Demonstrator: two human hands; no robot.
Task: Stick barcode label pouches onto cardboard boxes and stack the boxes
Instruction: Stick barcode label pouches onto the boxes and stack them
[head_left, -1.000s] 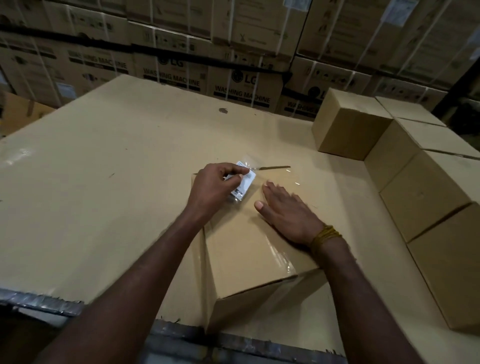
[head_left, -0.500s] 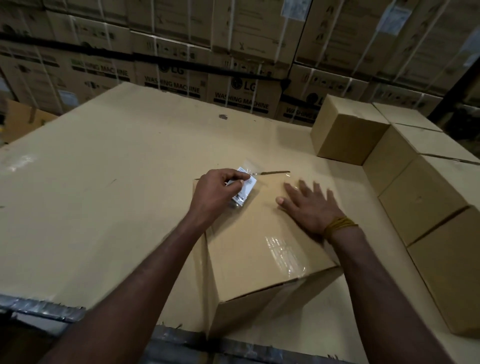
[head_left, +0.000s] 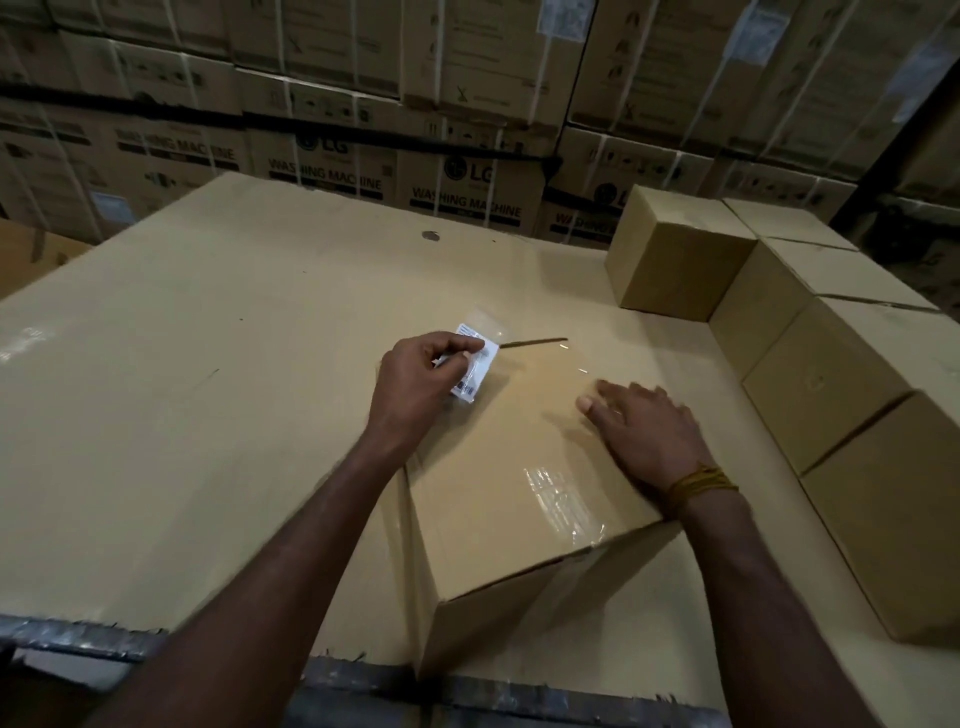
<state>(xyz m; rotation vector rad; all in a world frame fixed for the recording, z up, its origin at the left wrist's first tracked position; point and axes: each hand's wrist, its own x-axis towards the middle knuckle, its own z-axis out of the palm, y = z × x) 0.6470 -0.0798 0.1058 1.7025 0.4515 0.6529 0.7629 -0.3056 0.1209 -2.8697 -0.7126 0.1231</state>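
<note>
A taped cardboard box lies in front of me on the cardboard-covered table. My left hand pinches a clear barcode label pouch with a white label inside, held over the box's far left corner. My right hand rests flat on the box top, fingers straight and pointing left. A yellow thread band circles that wrist.
A row of several plain cardboard boxes lines the table's right side, with one more at the back right. Large stacked washing machine cartons form a wall behind the table. A metal edge runs along the table's front.
My right hand has slid across the box top from the middle to the right side. The left hand keeps the pouch at the far left corner. The view has shifted slightly.
</note>
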